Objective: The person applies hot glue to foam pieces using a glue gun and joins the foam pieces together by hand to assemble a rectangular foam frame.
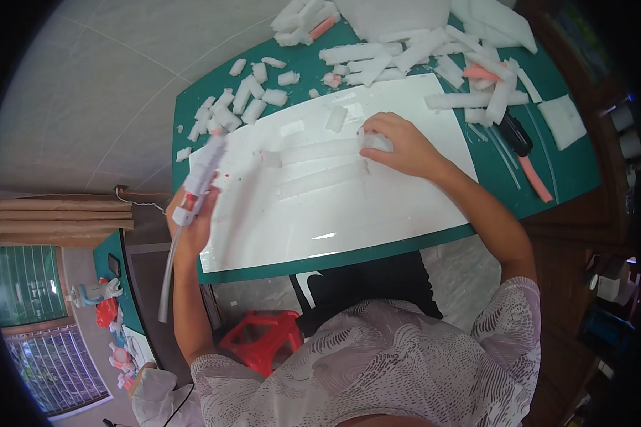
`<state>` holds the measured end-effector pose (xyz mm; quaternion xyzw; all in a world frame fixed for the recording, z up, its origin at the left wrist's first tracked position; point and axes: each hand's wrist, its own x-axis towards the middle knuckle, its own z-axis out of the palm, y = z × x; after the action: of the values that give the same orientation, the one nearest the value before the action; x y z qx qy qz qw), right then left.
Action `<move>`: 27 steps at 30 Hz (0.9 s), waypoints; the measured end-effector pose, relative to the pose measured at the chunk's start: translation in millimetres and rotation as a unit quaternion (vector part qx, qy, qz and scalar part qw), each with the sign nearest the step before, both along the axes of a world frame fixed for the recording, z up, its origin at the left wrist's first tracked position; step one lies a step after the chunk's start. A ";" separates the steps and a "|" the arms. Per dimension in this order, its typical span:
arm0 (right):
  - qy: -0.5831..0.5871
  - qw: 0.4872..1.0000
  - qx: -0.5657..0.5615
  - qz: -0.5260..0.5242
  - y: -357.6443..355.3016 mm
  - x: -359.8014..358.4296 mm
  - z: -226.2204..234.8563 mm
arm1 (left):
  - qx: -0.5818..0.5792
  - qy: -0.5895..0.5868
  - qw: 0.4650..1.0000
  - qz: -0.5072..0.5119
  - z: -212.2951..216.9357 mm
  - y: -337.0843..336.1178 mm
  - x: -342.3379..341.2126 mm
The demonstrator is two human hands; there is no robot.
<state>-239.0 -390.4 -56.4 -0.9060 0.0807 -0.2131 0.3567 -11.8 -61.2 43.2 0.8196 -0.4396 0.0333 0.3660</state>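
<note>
My left hand (201, 224) is closed round a white hot glue gun (203, 171) at the left edge of the white board (278, 235). A clear glue stick (169, 274) trails from the gun's back end. My right hand (406, 146) pinches a short white foam block (379, 142), which sits at the right end of a long foam strip (319, 151) on the board. Nearer to me lies a second long strip (324, 178), roughly parallel to the first. One loose foam piece (336, 119) rests just beyond them.
Several small foam chunks (253, 110) lie at the far left of the green table (577, 167). Foam strips (420, 50) are heaped along the far side. At right are a black-and-orange-handled tool (523, 146) and clear glue sticks (504, 153). A red stool (263, 338) stands below the table.
</note>
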 end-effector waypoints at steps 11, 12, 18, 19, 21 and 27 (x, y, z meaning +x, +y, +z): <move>-0.033 0.998 -0.045 0.023 6.9 3.5 -5.7 | 0.093 0.229 0.958 -0.149 -18.9 -70.4 -47.8; -0.034 0.998 -0.038 0.025 7.7 3.2 -5.2 | 0.093 0.230 0.957 -0.149 -23.1 -71.7 -46.5; -0.055 0.997 -0.047 0.036 11.7 4.7 -2.9 | 0.128 0.166 0.964 -0.162 -25.8 -76.9 -49.4; -0.060 0.996 -0.048 0.037 12.6 5.2 -2.2 | 0.130 0.167 0.964 -0.160 -26.0 -77.5 -49.6; -0.065 0.996 -0.047 0.037 13.0 5.9 -2.2 | 0.131 0.170 0.964 -0.156 -27.7 -78.3 -49.3; -0.071 0.996 -0.049 0.036 12.1 4.9 -2.4 | 0.140 0.156 0.962 -0.173 -26.3 -82.3 -52.3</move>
<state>-234.1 -378.3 -58.8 -0.9072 0.0123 -0.2677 0.3242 -64.1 -143.5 16.8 0.7690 -0.5125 -0.2206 0.3120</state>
